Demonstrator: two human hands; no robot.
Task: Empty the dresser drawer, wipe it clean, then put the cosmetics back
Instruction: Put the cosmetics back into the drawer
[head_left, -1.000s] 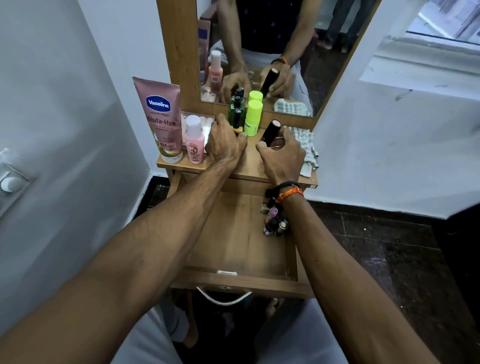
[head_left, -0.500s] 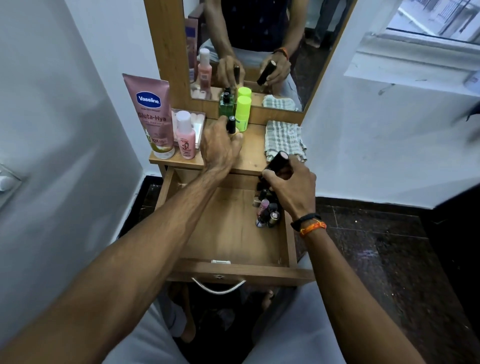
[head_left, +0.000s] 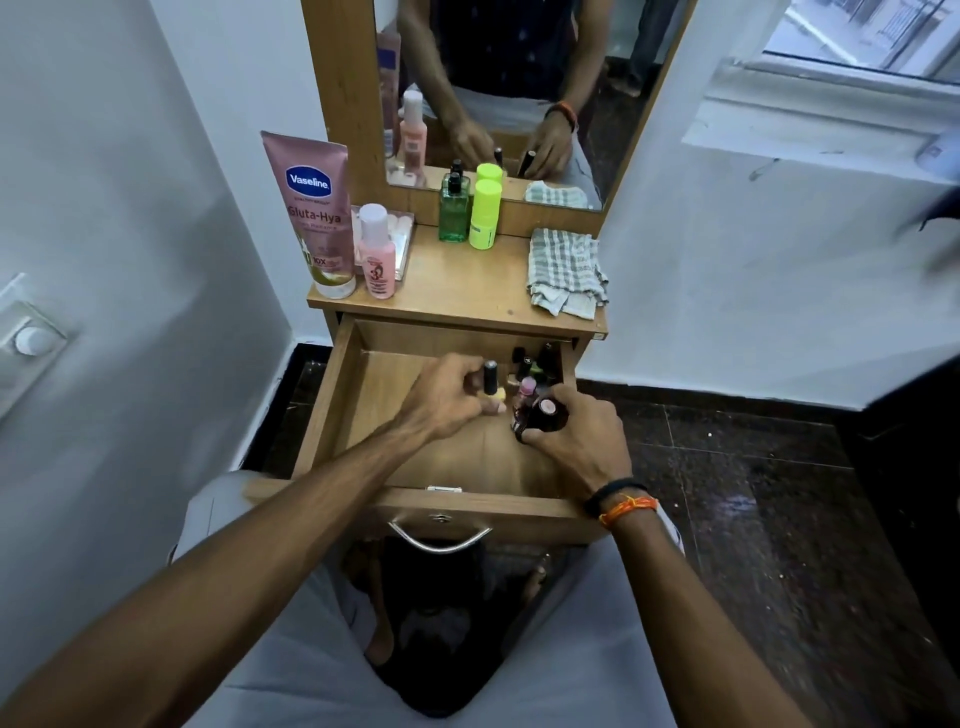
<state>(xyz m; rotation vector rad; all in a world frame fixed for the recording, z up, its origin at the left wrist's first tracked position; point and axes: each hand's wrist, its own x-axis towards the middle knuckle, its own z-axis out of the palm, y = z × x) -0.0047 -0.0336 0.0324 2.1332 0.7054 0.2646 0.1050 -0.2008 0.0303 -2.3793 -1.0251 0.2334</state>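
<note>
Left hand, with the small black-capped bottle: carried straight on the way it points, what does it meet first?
Probably the cluster of small bottles in the drawer's back right corner. The left hand points that way with its small black-capped bottle; depth is uncertain.

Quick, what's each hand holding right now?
Left hand: holds a small black-capped bottle.
Right hand: grips a dark round-topped bottle.

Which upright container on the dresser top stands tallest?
The pink Vaseline tube at the far left, standing on its cap; it rises above the small pink bottle, green bottle and lime bottle.
</note>
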